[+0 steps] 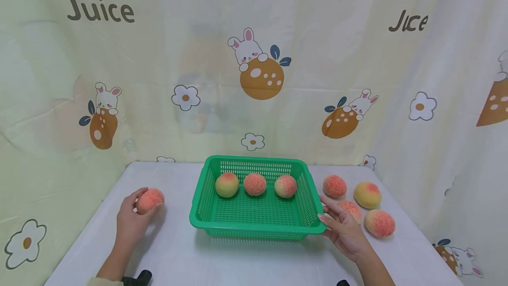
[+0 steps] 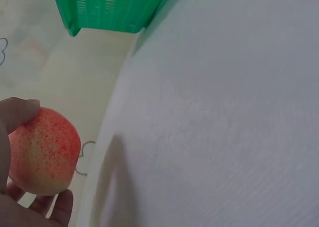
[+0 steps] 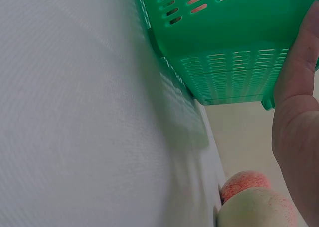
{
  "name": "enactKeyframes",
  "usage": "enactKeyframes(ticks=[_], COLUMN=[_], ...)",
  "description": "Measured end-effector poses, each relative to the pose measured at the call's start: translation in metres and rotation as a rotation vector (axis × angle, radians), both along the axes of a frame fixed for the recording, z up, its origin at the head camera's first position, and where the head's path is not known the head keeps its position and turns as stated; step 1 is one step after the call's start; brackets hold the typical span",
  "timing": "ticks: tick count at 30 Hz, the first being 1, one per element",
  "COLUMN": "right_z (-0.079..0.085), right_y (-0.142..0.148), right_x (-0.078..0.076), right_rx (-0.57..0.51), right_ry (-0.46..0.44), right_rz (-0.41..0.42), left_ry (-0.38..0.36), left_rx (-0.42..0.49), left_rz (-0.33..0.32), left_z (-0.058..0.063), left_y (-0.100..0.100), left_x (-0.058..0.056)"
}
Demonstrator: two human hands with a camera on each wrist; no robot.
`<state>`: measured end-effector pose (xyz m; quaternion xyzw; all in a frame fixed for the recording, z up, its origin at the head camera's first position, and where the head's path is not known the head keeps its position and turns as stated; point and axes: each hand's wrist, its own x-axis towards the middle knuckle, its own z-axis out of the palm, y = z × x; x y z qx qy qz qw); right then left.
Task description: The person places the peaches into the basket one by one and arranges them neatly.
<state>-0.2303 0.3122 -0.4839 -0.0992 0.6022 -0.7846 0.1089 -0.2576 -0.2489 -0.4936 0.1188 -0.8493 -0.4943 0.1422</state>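
Note:
My left hand (image 1: pixel 132 220) holds a pinkish-red peach (image 1: pixel 150 201) at the left side of the table, thumb and fingers round it. In the left wrist view the peach (image 2: pixel 46 152) shows red speckles over a pale yellow base. A green plastic basket (image 1: pixel 254 228) with slotted walls stands in the middle. Three peaches sit in a row toward its back: a yellow one (image 1: pixel 227 185), a pink one (image 1: pixel 255 184) and a speckled one (image 1: pixel 285 186). My right hand (image 1: pixel 345 231) grips the basket's right rim near the front corner; the right wrist view shows its thumb (image 3: pixel 299 62) along the rim.
Right of the basket lie several more peaches: a red one (image 1: pixel 334 186), a yellow one (image 1: pixel 367 195), a speckled one (image 1: pixel 379 223) and one (image 1: pixel 351 211) partly behind my right hand. A white cloth covers the table (image 1: pixel 238 264). A printed curtain (image 1: pixel 206 56) hangs behind it.

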Motion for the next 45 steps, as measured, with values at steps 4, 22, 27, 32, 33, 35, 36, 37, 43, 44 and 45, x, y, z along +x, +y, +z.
enactKeyframes(ticks=[4, 22, 27, 32, 33, 35, 36, 37, 43, 44, 45], right_z=[0.000, 0.001, -0.001, -0.002, -0.002, -0.001, -0.001, -0.001, 0.002, 0.002, 0.002], right_y=[0.000, 0.000, 0.000, 0.000, 0.001, 0.001, 0.001, 0.001, 0.000, 0.000, -0.001], right_x=[0.000, 0.001, 0.000, 0.000, 0.000, 0.000, 0.001, 0.001, 0.001, 0.001, 0.000], right_rx=[0.001, -0.002, 0.000, -0.011, -0.014, -0.021, -0.024, -0.027, -0.007, -0.001, 0.004], right_ry=[-0.001, -0.001, -0.007, -0.003, 0.000, 0.005, 0.011, 0.012, 0.000, -0.004, -0.008], right_rz=[-0.001, -0.016, -0.019, -0.011, -0.009, -0.004, 0.000, 0.002, -0.010, -0.014, -0.017], left_ry=[-0.016, -0.013, -0.005, -0.003, -0.001, 0.004, 0.009, 0.013, 0.029, 0.030, 0.031], left_rx=[0.012, 0.058, 0.059, 0.078, 0.080, 0.084, 0.085, 0.085, 0.085, 0.087, 0.087], left_rz=[0.003, 0.020, 0.023, 0.026, 0.028, 0.029, 0.028, 0.027, 0.017, 0.016, 0.014], left_z=[0.005, 0.024, 0.030, 0.037, 0.038, 0.040, 0.041, 0.043, 0.049, 0.049, 0.050], left_y=[0.005, 0.026, 0.029, 0.034, 0.035, 0.037, 0.038, 0.039, 0.046, 0.047, 0.048], left_x=[0.004, 0.022, 0.027, 0.031, 0.032, 0.033, 0.033, 0.034, 0.037, 0.037, 0.038])
